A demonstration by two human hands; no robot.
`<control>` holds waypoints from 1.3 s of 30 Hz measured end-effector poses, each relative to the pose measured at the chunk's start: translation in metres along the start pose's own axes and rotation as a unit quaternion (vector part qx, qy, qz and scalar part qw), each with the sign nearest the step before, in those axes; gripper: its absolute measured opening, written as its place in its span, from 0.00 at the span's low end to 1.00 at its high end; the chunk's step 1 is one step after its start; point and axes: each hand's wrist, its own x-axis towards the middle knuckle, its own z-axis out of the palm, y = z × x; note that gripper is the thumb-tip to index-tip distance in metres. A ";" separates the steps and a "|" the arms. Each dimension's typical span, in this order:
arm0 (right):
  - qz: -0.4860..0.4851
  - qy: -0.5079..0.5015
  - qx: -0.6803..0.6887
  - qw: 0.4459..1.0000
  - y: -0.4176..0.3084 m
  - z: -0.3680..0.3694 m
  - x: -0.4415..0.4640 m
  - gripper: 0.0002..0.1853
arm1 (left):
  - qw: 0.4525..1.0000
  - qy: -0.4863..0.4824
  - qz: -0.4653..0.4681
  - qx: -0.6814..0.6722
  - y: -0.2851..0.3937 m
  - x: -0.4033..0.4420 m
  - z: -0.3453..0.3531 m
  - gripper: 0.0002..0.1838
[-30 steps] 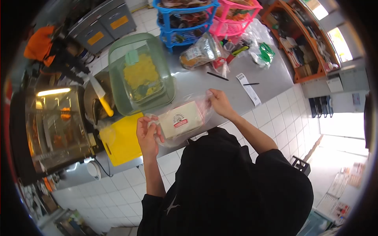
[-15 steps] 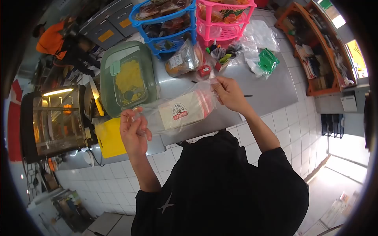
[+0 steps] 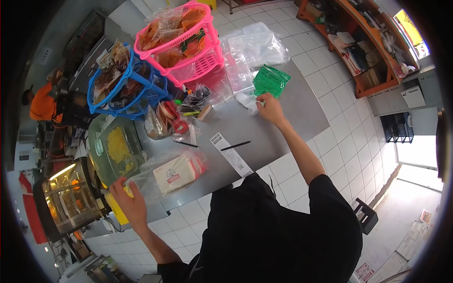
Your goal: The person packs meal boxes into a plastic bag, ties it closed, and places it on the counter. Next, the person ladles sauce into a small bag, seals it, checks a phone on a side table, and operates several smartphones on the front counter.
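A clear plastic bag (image 3: 150, 166) with a printed food box (image 3: 175, 175) inside rests on the steel table, tilted toward the left. At its left end is my left hand (image 3: 130, 200), fingers curled around the bag's edge. My right hand (image 3: 271, 112) reaches across the table, thumb and fingers pinched at a small white plastic bag (image 3: 247, 102). Just beyond those fingertips lies a green plastic packet (image 3: 272, 81). Between my hands, a printed receipt (image 3: 231, 154) lies on the table with a black pen (image 3: 236, 145) across it.
Pink (image 3: 196, 63) and blue baskets (image 3: 127, 96) of bagged food stand at the back. A green tub (image 3: 96, 158) holds a container of yellow shreds. A glass-fronted warmer (image 3: 71, 195) is at left. Clear bags (image 3: 257, 45) lie at the far end. A person in orange (image 3: 42, 104) stands far left.
The bagged box has come down from between my hands onto the table. My right hand has let go of its bag and moved right to the white plastic. The view has shifted right.
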 end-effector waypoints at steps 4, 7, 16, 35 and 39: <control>-0.028 -0.094 -0.070 0.993 0.016 0.012 0.004 0.14 | 0.965 -0.122 0.101 -0.210 0.122 0.031 0.073 0.06; -0.014 -0.109 -0.065 0.992 0.022 0.009 0.007 0.15 | 0.881 -0.350 0.077 -0.310 0.168 0.038 0.212 0.09; -0.071 -0.168 -0.114 0.977 0.032 0.005 0.010 0.22 | 0.962 -0.165 -0.010 -0.219 0.186 0.042 0.453 0.13; 0.010 -0.074 0.207 0.976 0.037 0.023 0.049 0.10 | 0.910 -0.158 0.031 -0.381 0.187 0.061 0.434 0.10; 0.008 -0.064 0.231 0.971 0.047 0.025 0.051 0.10 | 0.915 -0.220 0.062 -0.333 0.195 0.063 0.431 0.12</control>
